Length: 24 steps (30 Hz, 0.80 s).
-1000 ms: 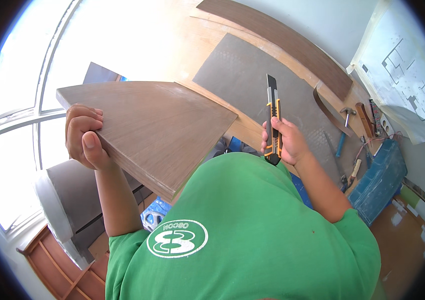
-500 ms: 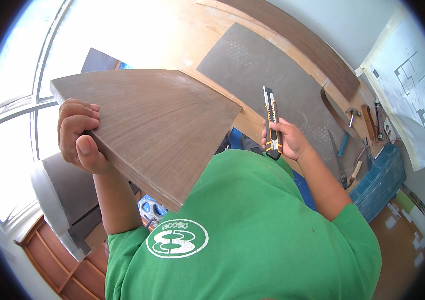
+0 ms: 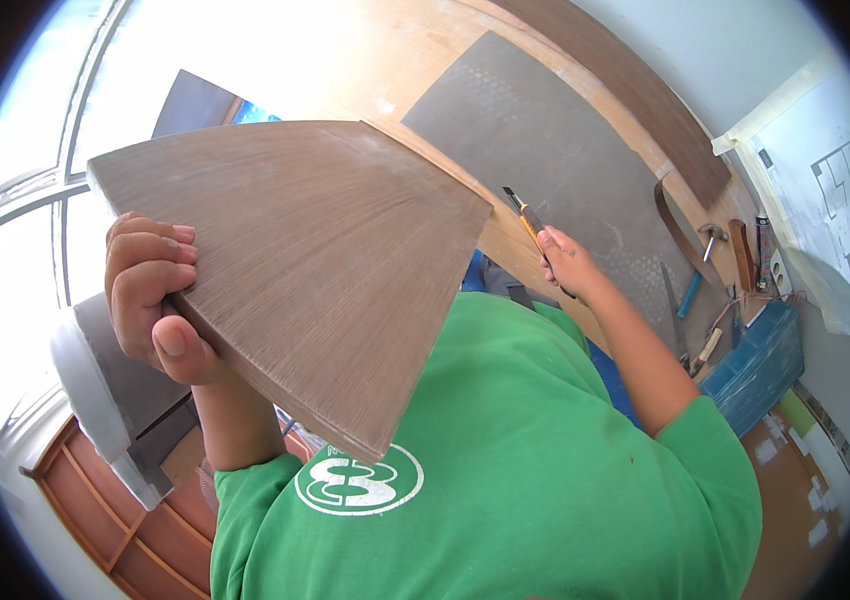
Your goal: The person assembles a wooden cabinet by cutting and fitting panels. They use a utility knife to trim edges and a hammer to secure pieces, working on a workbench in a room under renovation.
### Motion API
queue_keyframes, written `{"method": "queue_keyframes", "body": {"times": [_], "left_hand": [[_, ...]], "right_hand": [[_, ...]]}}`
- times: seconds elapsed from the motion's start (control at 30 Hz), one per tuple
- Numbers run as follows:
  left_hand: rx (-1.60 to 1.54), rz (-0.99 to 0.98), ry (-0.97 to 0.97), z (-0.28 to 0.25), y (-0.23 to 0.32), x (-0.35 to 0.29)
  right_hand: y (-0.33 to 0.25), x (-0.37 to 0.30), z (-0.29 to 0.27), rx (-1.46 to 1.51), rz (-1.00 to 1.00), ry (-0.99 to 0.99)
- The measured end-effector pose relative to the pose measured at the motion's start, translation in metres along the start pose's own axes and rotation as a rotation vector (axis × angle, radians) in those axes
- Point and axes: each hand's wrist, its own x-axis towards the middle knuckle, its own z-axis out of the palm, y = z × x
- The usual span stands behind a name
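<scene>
My left hand (image 3: pixel 153 295) grips the left edge of a brown wood-grain panel (image 3: pixel 295 250), fingers on its face and thumb on the lower edge. The panel is held up in front of my chest, tilted, one corner pointing down over my green shirt. In my right hand (image 3: pixel 567 262) is a utility knife (image 3: pixel 531 225) with a black and orange handle, its blade tip pointing up and left. The knife is just right of the panel's right corner and apart from it.
Behind, a grey sheet (image 3: pixel 545 140) lies on the wooden worktable (image 3: pixel 500 240). To the right are a hammer (image 3: pixel 702 265), a handsaw (image 3: pixel 678 300) and a blue toolbox (image 3: pixel 760 345). A long brown board (image 3: pixel 635 90) runs along the wall. Windows (image 3: pixel 15 280) stand at left.
My right hand has turned the utility knife, so it now shows edge-on and slants up-left. The panel's lower corner has dropped a little and covers more of my shirt.
</scene>
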Motion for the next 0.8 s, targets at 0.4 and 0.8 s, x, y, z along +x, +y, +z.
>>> {"method": "queue_keyframes", "body": {"times": [0.4,0.8], "left_hand": [[0.033,-0.029,-0.062,-0.013,0.004,-0.011],[0.073,0.011,-0.136,-0.019,0.006,-0.01]], "right_hand": [[-0.009,0.119,0.035,-0.077,0.149,-0.152],[-0.004,0.127,0.03,-0.408,-0.165,-0.097]]}}
